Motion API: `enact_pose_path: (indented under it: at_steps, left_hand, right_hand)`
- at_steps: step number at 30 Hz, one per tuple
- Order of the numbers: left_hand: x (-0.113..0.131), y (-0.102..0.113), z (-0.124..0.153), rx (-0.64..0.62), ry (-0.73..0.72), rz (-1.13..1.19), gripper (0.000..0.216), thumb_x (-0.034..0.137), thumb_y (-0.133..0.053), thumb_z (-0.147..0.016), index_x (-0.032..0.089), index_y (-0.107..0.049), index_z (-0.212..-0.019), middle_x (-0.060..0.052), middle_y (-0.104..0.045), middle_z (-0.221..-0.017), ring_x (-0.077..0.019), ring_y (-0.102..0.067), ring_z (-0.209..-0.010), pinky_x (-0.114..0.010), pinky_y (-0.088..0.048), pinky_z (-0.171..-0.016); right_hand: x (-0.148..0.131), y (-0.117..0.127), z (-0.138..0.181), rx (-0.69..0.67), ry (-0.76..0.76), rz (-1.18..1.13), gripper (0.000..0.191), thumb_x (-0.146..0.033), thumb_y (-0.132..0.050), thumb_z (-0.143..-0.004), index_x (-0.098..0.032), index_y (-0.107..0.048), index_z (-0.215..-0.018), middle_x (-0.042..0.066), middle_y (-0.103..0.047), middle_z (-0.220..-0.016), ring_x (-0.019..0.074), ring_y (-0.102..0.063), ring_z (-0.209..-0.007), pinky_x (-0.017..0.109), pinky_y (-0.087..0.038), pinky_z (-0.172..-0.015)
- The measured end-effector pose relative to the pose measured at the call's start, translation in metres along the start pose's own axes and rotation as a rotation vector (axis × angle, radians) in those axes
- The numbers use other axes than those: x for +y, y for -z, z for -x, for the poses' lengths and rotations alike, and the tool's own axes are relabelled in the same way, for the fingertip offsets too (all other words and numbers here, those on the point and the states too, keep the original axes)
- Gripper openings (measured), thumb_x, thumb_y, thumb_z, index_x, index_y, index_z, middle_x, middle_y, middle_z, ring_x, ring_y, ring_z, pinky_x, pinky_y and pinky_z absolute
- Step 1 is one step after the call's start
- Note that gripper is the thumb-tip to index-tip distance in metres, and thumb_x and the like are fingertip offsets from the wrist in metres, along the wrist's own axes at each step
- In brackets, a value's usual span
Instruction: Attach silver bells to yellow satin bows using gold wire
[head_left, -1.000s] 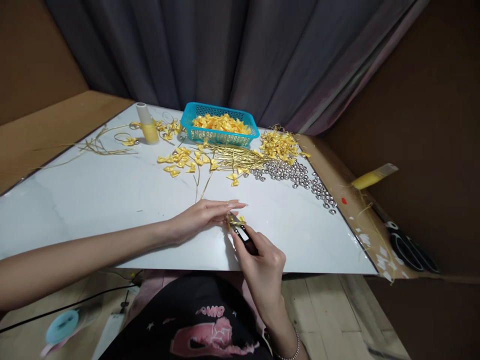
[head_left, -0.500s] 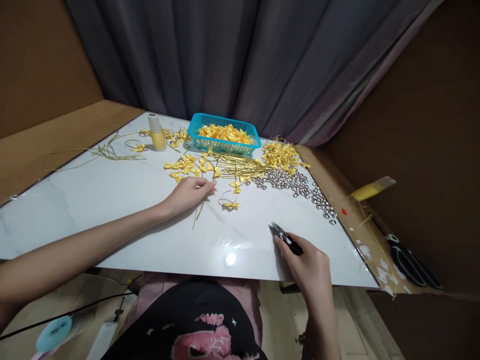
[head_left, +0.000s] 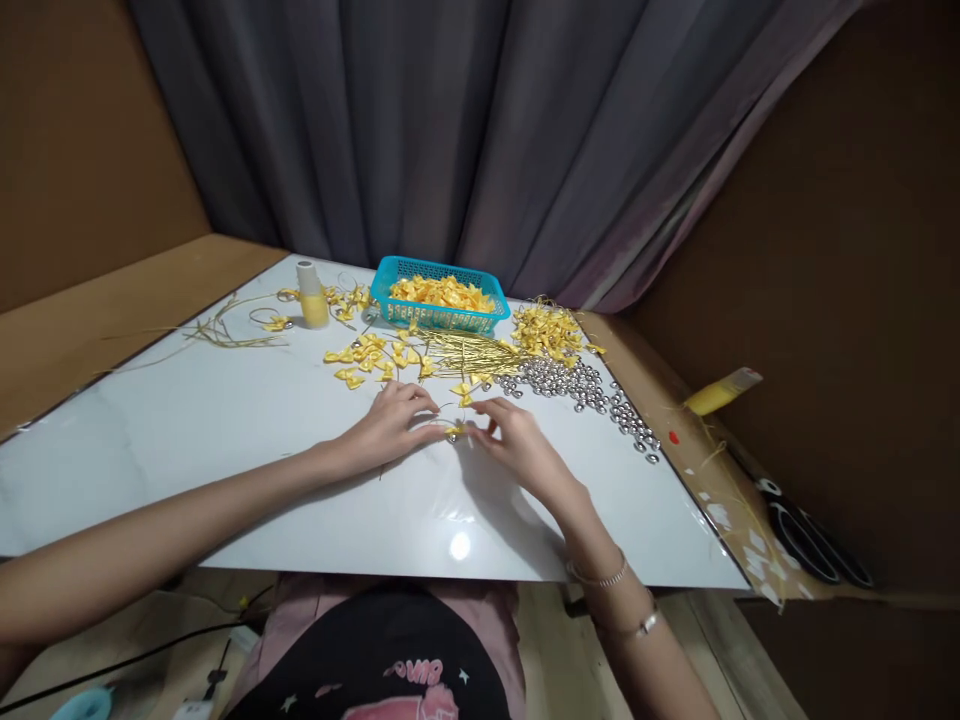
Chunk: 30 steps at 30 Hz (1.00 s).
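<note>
A small yellow ribbon bow (head_left: 455, 431) with a thin gold wire loop lies on the white board (head_left: 225, 420), between both hands. My left hand (head_left: 391, 424) rests on the board and pinches the bow's left side with thumb and forefinger. From the right, the fingertips of my right hand (head_left: 516, 446) close on the bow's other side. The dark snips are not in view in either hand.
Behind the hands lie loose yellow bows (head_left: 367, 356), a bundle of gold wires (head_left: 472, 351), a heap of bows (head_left: 550, 330), silver beads (head_left: 577, 381), a blue basket (head_left: 480, 322) of ribbon and a thread spool (head_left: 310, 295). Black scissors (head_left: 810, 527) and a yellow tube (head_left: 721, 391) lie off the board's right edge.
My right hand, which held snips near the board's front edge, has moved up and left to the bow without them. My left hand slid from the wire stems to the bow.
</note>
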<state>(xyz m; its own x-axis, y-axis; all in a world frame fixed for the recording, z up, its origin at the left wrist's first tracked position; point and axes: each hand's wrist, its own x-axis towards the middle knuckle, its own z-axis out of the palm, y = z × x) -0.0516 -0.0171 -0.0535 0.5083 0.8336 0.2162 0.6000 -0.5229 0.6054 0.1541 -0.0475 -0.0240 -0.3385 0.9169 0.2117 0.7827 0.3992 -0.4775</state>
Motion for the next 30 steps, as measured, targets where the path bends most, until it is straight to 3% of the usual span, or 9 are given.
enact_pose_path:
  at_steps: [2, 7, 11, 17, 22, 30]
  left_hand:
    - [-0.001, -0.006, -0.004, 0.001, 0.000, 0.037, 0.027, 0.041, -0.053, -0.086, 0.019, -0.067, -0.094, -0.007, -0.060, -0.105, -0.0262, -0.043, -0.103, -0.042, -0.030, -0.097]
    - [0.002, -0.009, -0.008, 0.001, 0.053, 0.137, 0.018, 0.034, -0.056, -0.082, 0.020, -0.066, -0.081, -0.006, -0.064, -0.093, -0.0270, -0.047, -0.100, -0.042, -0.035, -0.092]
    - [0.014, -0.002, -0.005, 0.039, 0.111, 0.327, 0.019, 0.036, -0.059, -0.079, 0.019, -0.063, -0.086, -0.006, -0.064, -0.092, -0.0254, -0.053, -0.098, -0.038, -0.039, -0.088]
    - [0.029, 0.010, 0.000, -0.084, 0.244, 0.745, 0.036, 0.034, -0.064, -0.077, 0.017, -0.053, -0.107, -0.002, -0.064, -0.076, -0.0185, -0.060, -0.077, -0.031, -0.042, -0.072]
    - [0.032, 0.013, 0.003, -0.128, 0.299, 0.850, 0.036, 0.030, -0.068, -0.074, 0.016, -0.054, -0.104, 0.000, -0.063, -0.070, -0.0163, -0.059, -0.070, -0.030, -0.041, -0.068]
    - [0.027, 0.016, 0.003, -0.162, 0.346, 0.844, 0.038, 0.029, -0.070, -0.072, 0.012, -0.062, -0.105, -0.003, -0.065, -0.069, -0.0141, -0.054, -0.063, -0.028, -0.037, -0.061]
  right_hand:
    - [-0.006, -0.006, -0.018, -0.067, 0.107, -0.034, 0.026, -0.006, -0.057, -0.081, -0.014, -0.065, -0.104, 0.009, -0.066, -0.093, 0.0153, -0.060, -0.071, 0.025, -0.045, -0.065]
    - [-0.009, -0.012, -0.034, -0.030, 0.138, -0.084, 0.026, 0.005, -0.052, -0.072, -0.014, -0.068, -0.072, 0.002, -0.065, -0.067, 0.0137, -0.058, -0.062, 0.022, -0.040, -0.059]
    - [-0.010, -0.004, -0.032, 0.066, 0.114, -0.179, 0.022, -0.003, -0.050, -0.077, -0.015, -0.069, -0.078, 0.002, -0.068, -0.067, 0.0130, -0.062, -0.061, 0.022, -0.044, -0.059]
    - [-0.016, 0.002, -0.030, 0.137, -0.050, -0.681, 0.011, -0.020, -0.057, -0.077, -0.014, -0.066, -0.080, 0.001, -0.067, -0.060, 0.0141, -0.065, -0.054, 0.025, -0.052, -0.056]
    - [-0.017, 0.005, -0.029, 0.135, -0.075, -0.789, 0.013, -0.025, -0.062, -0.075, -0.014, -0.067, -0.080, 0.001, -0.067, -0.060, 0.0128, -0.063, -0.053, 0.024, -0.051, -0.053]
    - [-0.009, 0.010, -0.028, 0.220, -0.011, -0.712, 0.012, -0.026, -0.067, -0.073, -0.017, -0.073, -0.079, 0.004, -0.072, -0.078, 0.0140, -0.064, -0.064, 0.025, -0.048, -0.056]
